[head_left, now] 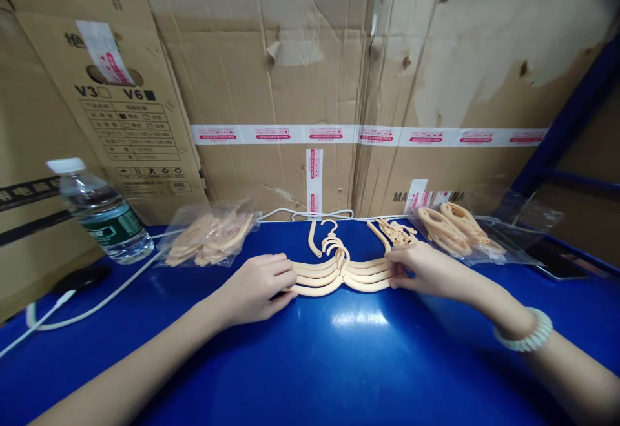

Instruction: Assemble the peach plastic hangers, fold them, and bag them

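Several small beige plastic hangers (339, 273) lie nested in a row on the blue table (339, 355), hooks pointing away from me. My left hand (256, 287) rests at their left ends, fingers curled against the hanger tips. My right hand (426, 270) pinches their right ends with fingers pressed together. A bead bracelet (526, 337) circles my right wrist. One loose hanger (316, 239) and a small pile of hanger parts (394, 231) lie just behind the row.
A clear bag of hangers (210, 240) lies at the back left, another bag (460, 229) at the back right. A water bottle (101, 213) and white cable (97, 303) sit far left. Cardboard boxes (310, 77) wall the back. A dark phone (557, 259) lies right.
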A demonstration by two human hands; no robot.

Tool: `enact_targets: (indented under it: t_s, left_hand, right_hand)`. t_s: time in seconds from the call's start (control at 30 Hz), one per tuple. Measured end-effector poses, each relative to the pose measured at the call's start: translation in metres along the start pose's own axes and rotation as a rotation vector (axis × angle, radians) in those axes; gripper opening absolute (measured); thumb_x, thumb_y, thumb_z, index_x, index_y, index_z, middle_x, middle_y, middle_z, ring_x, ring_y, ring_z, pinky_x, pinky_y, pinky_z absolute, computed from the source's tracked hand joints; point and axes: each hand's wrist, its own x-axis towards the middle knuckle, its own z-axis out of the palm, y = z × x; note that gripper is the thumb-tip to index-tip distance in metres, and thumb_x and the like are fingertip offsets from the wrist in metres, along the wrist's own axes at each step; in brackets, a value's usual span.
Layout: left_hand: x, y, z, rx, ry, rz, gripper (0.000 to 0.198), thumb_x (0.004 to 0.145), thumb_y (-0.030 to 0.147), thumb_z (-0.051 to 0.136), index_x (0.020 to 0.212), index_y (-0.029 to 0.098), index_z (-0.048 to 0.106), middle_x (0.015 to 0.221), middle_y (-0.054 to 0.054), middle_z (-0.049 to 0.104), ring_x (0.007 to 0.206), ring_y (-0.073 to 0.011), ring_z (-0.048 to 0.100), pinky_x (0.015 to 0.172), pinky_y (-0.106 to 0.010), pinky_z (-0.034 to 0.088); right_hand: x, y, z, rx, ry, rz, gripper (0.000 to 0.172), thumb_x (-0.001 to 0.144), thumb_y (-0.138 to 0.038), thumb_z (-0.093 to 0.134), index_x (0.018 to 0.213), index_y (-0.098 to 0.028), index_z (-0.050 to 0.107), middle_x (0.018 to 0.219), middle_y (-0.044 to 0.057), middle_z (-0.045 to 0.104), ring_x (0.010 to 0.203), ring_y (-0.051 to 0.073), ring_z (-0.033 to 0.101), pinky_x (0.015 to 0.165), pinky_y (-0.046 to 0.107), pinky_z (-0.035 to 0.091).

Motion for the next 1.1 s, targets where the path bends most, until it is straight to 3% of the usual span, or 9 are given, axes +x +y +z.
enact_targets:
  t_s: [0.27,0.47,0.77,0.93,1.1]
  left_hand:
    - [0.001,0.006,0.001,0.029,0.06,0.034,0.017,0.089,0.015,0.044,0.075,0.018,0.054,0.075,-0.004,0.059,0.068,-0.0179,0.048,0.062,-0.03,0.039]
    - [0.003,0.014,0.001,0.077,0.126,0.118,0.022,0.089,0.01,0.041,0.073,0.018,0.054,0.07,-0.003,0.057,0.064,-0.0168,0.049,0.059,-0.029,0.038]
    - [0.011,0.062,0.01,0.014,0.236,0.272,0.039,0.096,0.011,0.037,0.059,0.018,0.05,0.055,0.0,0.05,0.053,-0.0149,0.041,0.048,-0.031,0.025]
    - [0.013,0.068,0.018,-0.021,0.304,0.278,0.043,0.097,0.012,0.04,0.054,0.018,0.048,0.051,0.001,0.046,0.05,-0.014,0.037,0.046,-0.031,0.02]
    - [0.014,0.067,0.019,-0.035,0.393,0.289,0.039,0.095,0.018,0.048,0.056,0.018,0.05,0.051,0.002,0.045,0.048,-0.0136,0.036,0.045,-0.031,0.018]
  right_hand:
    - [-0.004,-0.017,0.003,-0.054,0.019,-0.029,0.007,0.077,-0.015,0.063,0.076,-0.018,0.058,0.078,0.003,0.063,0.068,0.016,0.057,0.058,0.025,0.036]
    - [-0.007,-0.048,0.011,-0.045,0.064,-0.186,0.01,0.085,-0.012,0.054,0.077,-0.018,0.056,0.08,0.004,0.063,0.071,0.016,0.057,0.062,0.025,0.037]
    - [-0.019,-0.102,0.046,0.075,-0.017,-0.424,0.01,0.093,-0.024,0.047,0.086,-0.02,0.055,0.08,0.002,0.063,0.07,0.016,0.055,0.064,0.027,0.036]
    - [-0.02,-0.105,0.052,0.211,0.018,-0.367,0.006,0.089,-0.025,0.052,0.091,-0.02,0.055,0.082,0.002,0.064,0.072,0.016,0.055,0.064,0.026,0.037]
    - [-0.019,-0.104,0.052,0.344,0.016,-0.296,0.015,0.087,-0.033,0.061,0.087,-0.02,0.053,0.08,0.001,0.059,0.068,0.014,0.052,0.061,0.024,0.036]
